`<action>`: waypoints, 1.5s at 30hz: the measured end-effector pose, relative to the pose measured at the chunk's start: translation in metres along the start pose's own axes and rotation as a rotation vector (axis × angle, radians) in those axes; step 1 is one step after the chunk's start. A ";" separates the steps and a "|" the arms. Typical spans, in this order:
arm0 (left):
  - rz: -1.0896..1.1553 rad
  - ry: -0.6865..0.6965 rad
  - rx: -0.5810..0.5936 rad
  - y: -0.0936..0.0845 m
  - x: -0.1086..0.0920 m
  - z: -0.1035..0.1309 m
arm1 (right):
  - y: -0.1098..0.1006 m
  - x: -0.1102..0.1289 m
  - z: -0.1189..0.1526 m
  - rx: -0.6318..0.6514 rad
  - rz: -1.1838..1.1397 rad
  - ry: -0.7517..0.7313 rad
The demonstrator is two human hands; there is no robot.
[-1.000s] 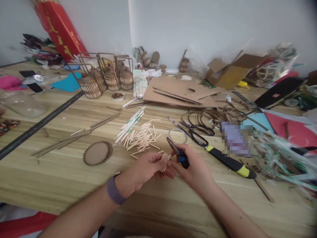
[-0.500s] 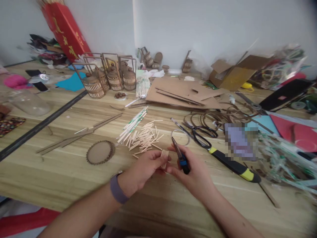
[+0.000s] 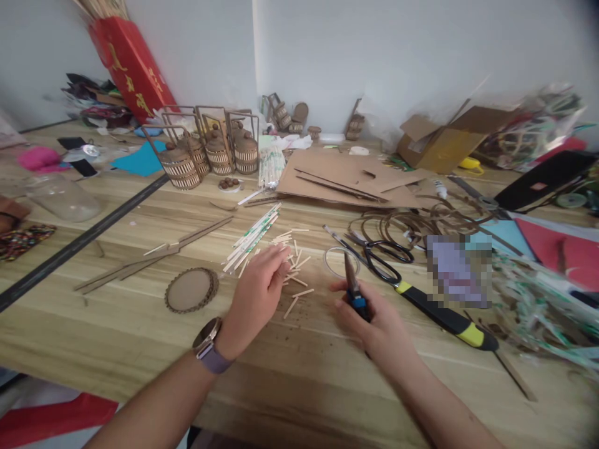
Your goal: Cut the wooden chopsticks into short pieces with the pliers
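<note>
My left hand (image 3: 264,277) lies over the pile of short wooden sticks (image 3: 299,262), palm down, its fingers drawn together. The fingertips are hidden, so what is in them, if anything, does not show. In my right hand (image 3: 379,318) is a pointed metal tool with a blue and black handle (image 3: 358,300); its tip points away from me, beside a thin pale ring (image 3: 327,265). Longer sticks in green-printed wrappers (image 3: 253,236) lie just behind my left hand. A round brown cardboard disc with a ridged rim (image 3: 189,291) rests to the left of it.
Black-handled scissors (image 3: 384,255) and a black-and-yellow handled tool (image 3: 440,318) lie right of my right hand. Small lidded baskets with tall handles (image 3: 219,153) stand at the back left. Flat cardboard (image 3: 337,178), coiled brown strips (image 3: 388,221) and an open box (image 3: 444,140) are farther back.
My left hand has moved away from my right hand, forward and left onto the stick pile. The small bundle of sticks it held no longer shows. My right hand has shifted slightly right with the tool.
</note>
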State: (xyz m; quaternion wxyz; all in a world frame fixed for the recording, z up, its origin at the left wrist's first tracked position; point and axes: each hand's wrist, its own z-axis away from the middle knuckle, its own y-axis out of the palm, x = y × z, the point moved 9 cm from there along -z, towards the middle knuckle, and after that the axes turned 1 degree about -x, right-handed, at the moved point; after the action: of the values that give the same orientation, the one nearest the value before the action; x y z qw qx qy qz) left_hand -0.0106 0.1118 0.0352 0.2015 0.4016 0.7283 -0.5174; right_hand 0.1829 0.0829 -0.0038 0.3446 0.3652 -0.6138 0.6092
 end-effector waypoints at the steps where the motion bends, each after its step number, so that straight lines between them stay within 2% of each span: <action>1: -0.018 0.038 -0.062 -0.006 -0.003 0.000 | -0.002 0.000 0.000 -0.015 -0.034 -0.008; 4: 0.008 0.015 -0.167 -0.019 -0.003 0.002 | -0.010 -0.003 -0.002 -0.079 -0.178 0.010; 6: 0.060 -0.065 -0.151 -0.020 0.001 0.003 | -0.014 -0.012 -0.002 -0.115 -0.292 0.076; 8: 0.069 -0.083 -0.109 -0.018 -0.003 0.005 | -0.014 -0.021 -0.002 -0.134 -0.400 0.146; 10: 0.062 -0.038 0.074 -0.002 -0.015 0.008 | -0.014 -0.028 -0.002 -0.139 -0.470 0.201; 14: -0.027 0.054 0.583 0.043 -0.036 0.032 | -0.015 -0.032 -0.002 -0.148 -0.510 0.225; 17: 0.051 0.004 0.749 0.058 -0.037 0.047 | -0.017 -0.031 -0.002 -0.152 -0.511 0.214; 20: 0.099 -0.038 0.752 0.064 -0.028 0.047 | -0.017 -0.033 -0.002 -0.144 -0.487 0.228; 24: 0.096 -0.073 0.670 0.064 -0.007 0.034 | -0.018 -0.034 -0.003 -0.156 -0.500 0.214; 29: 0.028 -0.108 0.432 0.041 0.015 0.007 | -0.018 -0.033 -0.003 -0.166 -0.518 0.225; 32: 0.059 -0.163 0.338 0.029 0.015 0.004 | -0.015 -0.031 -0.003 -0.137 -0.625 0.252; 34: 0.133 -0.194 0.345 0.030 0.007 0.011 | -0.012 -0.029 -0.003 -0.100 -0.748 0.270; 35: 0.205 -0.206 0.392 0.036 0.000 0.016 | -0.009 -0.027 -0.003 -0.077 -0.823 0.279; 37: 0.424 -0.248 0.604 0.057 -0.020 0.035 | -0.003 -0.023 -0.001 -0.021 -0.976 0.296; 39: 0.710 -0.368 0.792 0.077 -0.039 0.054 | 0.004 -0.016 0.003 0.057 -1.071 0.299; 40: 0.802 -0.423 0.859 0.084 -0.048 0.062 | 0.007 -0.012 0.006 0.097 -1.087 0.291; 43: 1.039 -0.436 0.997 0.097 -0.076 0.074 | 0.014 -0.004 0.013 0.181 -1.087 0.272; 45: 1.134 -0.446 1.024 0.105 -0.085 0.078 | 0.015 -0.005 0.016 0.177 -1.070 0.279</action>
State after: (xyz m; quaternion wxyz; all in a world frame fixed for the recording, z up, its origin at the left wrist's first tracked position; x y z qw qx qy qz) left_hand 0.1135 0.0236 0.0038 0.3656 0.6406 0.0271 -0.6746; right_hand 0.1726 0.0674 -0.0160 0.6516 0.5692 -0.2381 0.4413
